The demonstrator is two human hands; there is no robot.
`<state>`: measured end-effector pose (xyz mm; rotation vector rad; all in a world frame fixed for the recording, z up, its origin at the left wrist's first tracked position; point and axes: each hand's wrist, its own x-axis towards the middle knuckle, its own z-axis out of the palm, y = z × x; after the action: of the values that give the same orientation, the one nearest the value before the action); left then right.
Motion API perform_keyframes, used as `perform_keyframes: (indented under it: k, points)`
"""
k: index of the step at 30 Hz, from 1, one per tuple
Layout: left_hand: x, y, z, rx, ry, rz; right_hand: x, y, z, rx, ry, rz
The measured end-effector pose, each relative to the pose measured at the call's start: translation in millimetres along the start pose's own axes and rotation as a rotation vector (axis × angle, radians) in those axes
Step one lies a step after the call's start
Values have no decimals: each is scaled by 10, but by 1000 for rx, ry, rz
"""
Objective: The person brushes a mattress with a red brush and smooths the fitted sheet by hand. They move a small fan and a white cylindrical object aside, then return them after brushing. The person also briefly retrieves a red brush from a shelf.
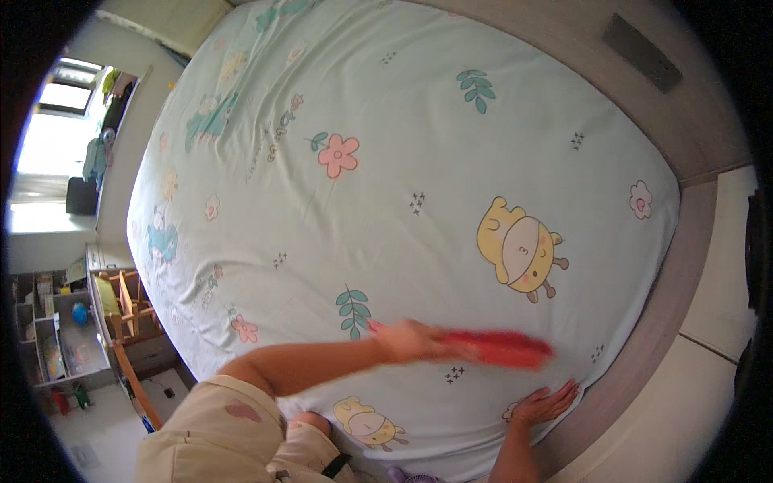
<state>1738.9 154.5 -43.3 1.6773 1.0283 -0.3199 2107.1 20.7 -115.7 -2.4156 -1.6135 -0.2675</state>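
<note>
My left hand [409, 341] grips a red handled brush [507, 348] over the bed. The brush is blurred by motion, so its bristles and whether it touches the cloth cannot be made out. Below it to the right, my right hand [543, 404] lies flat on the sheet near the mattress edge, holding nothing. The pale green fitted sheet [386, 241] covers the mattress and bears printed flowers, leaves and yellow giraffes. It is fairly smooth in the middle, with creases towards the left side.
A wooden bed frame [634, 320] borders the mattress on the right, with a headboard panel [643, 53] at the upper right. At left are a wooden chair [127, 302], a shelf unit [72, 344] and a bright window [54, 145]. A small purple fan [416, 478] shows at the bottom.
</note>
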Motion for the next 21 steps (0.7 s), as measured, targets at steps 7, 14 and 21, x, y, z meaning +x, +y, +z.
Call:
perform_keyframes:
  k: [7,14,21]
  points:
    - [-2476,-3217,-1264,-382,1527,-989,22,2,32,25,4,-34]
    - [-1834,-2319,-97,-136,1512,-531,20,-65,-8,82,48,-74]
    - [-1414,-1958,402,213,1297,-701,-62,17,56,34,67,-39]
